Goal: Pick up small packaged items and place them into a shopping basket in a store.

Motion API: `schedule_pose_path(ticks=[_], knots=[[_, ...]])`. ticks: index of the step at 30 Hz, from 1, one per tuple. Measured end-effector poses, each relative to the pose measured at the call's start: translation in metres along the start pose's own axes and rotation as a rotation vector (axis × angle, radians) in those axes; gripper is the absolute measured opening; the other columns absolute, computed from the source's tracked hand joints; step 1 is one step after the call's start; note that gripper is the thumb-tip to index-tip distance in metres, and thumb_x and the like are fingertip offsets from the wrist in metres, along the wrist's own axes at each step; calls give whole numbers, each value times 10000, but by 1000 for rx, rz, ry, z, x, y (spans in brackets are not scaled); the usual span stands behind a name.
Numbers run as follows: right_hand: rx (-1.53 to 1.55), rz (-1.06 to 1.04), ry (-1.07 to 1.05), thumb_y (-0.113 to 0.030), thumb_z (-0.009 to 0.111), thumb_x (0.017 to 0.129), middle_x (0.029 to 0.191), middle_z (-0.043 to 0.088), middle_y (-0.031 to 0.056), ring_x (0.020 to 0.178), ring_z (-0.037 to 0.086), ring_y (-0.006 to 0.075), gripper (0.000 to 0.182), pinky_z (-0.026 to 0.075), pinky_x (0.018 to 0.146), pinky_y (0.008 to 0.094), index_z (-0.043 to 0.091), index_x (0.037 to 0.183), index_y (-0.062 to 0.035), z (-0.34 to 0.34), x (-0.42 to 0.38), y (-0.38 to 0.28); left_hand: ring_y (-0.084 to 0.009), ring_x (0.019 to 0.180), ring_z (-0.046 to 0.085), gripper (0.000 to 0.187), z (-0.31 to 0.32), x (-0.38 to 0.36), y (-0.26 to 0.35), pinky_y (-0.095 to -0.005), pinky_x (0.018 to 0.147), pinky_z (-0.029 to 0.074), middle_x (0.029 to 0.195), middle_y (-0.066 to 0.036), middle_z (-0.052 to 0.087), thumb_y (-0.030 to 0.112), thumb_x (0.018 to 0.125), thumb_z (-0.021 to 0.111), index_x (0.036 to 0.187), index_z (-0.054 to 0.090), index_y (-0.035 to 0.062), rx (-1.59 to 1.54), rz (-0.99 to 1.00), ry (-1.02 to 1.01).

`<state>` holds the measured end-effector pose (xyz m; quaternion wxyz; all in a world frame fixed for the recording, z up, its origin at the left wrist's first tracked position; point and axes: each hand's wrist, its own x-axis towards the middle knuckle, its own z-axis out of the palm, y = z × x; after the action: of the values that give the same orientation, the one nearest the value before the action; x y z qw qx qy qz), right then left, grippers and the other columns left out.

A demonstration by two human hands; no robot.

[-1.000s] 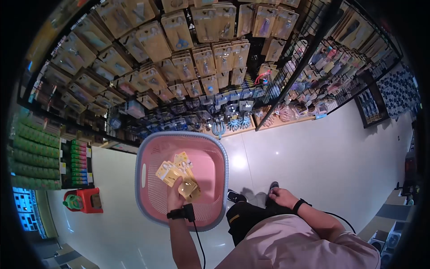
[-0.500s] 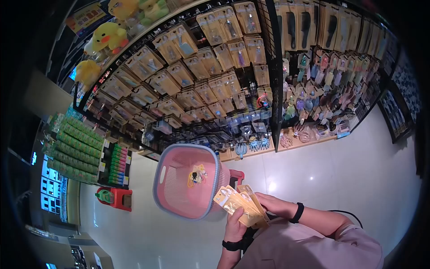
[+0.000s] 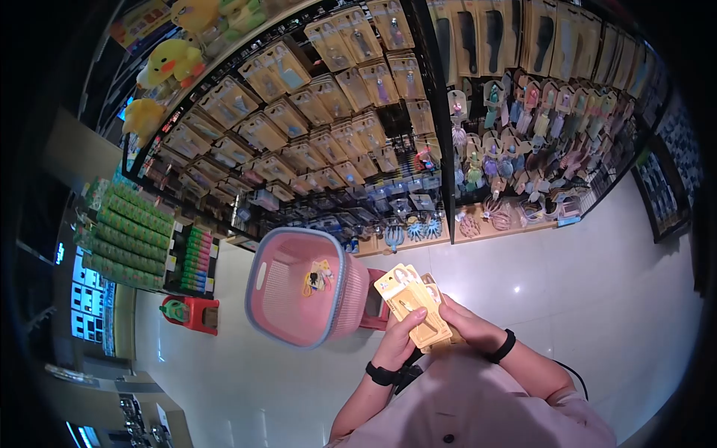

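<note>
My left hand [image 3: 399, 340] grips a small stack of yellow carded packages [image 3: 409, 300], its thumb lying across the front card. That front card has a clear window with a small slim item inside, too small to name. From the other side, my right hand [image 3: 472, 328] holds the right edge of the same stack, fingers partly hidden behind the cards. Left of the hands is a pink plastic basket [image 3: 349, 310] with a grey-blue rim. A few small packaged pieces [image 3: 320, 278] lie inside it.
Beneath the basket a red stool [image 3: 376, 317] shows. Ahead stands a display rack of hanging carded goods [image 3: 314, 104], with combs [image 3: 493, 41] and brushes further right. A red stool [image 3: 209, 317] and a shelf of green packs [image 3: 134, 239] stand to the left. Yellow plush ducks [image 3: 168, 63] sit up top.
The fanned packages are now gathered closer together and tipped more upright, and both hands have shifted slightly right and up. The basket and racks sit a little further left in view.
</note>
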<state>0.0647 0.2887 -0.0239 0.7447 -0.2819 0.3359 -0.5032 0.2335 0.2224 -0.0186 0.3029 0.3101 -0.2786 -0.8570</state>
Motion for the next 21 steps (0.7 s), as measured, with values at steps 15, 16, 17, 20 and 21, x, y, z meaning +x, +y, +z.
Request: schedule_pose_path(ticks=[15, 16, 17, 20, 21], knots=[[46, 211, 457, -219, 579, 1002, 1208, 623, 162, 910, 691, 185, 492, 551, 735, 276, 392, 1424, -47, 9, 152, 6, -230, 1094, 642, 481, -274, 59, 180, -357, 914, 542, 1238, -126, 610, 85, 930, 646, 1364, 469, -22, -107, 274, 498], [66, 222, 496, -211, 574, 1004, 1208, 622, 168, 911, 692, 187, 492, 550, 735, 278, 387, 1428, -47, 9, 161, 7, -226, 1076, 647, 467, -302, 62, 189, -350, 892, 548, 1214, -117, 620, 84, 927, 651, 1350, 484, -23, -93, 257, 565], [72, 253, 528, -190, 559, 1008, 1209, 621, 176, 913, 694, 190, 494, 548, 743, 283, 373, 1443, -47, 11, 170, 7, -221, 1057, 653, 452, -330, 68, 192, -343, 870, 554, 1191, -107, 629, 83, 924, 656, 1335, 499, -24, -78, 238, 630], [49, 318, 589, -183, 557, 1009, 1208, 621, 176, 918, 695, 193, 491, 547, 751, 284, 377, 1446, -50, 15, 191, 11, -183, 986, 674, 403, -425, 103, 160, -329, 817, 581, 1151, -93, 650, 111, 923, 660, 1295, 537, 16, 379, 81, 702], [47, 346, 611, -176, 566, 1006, 1206, 623, 170, 921, 692, 191, 494, 547, 755, 288, 382, 1448, -55, 16, 196, 14, -167, 948, 671, 379, -447, 115, 149, -320, 775, 573, 1088, -74, 663, 79, 877, 699, 1228, 571, 17, 438, -33, 636]])
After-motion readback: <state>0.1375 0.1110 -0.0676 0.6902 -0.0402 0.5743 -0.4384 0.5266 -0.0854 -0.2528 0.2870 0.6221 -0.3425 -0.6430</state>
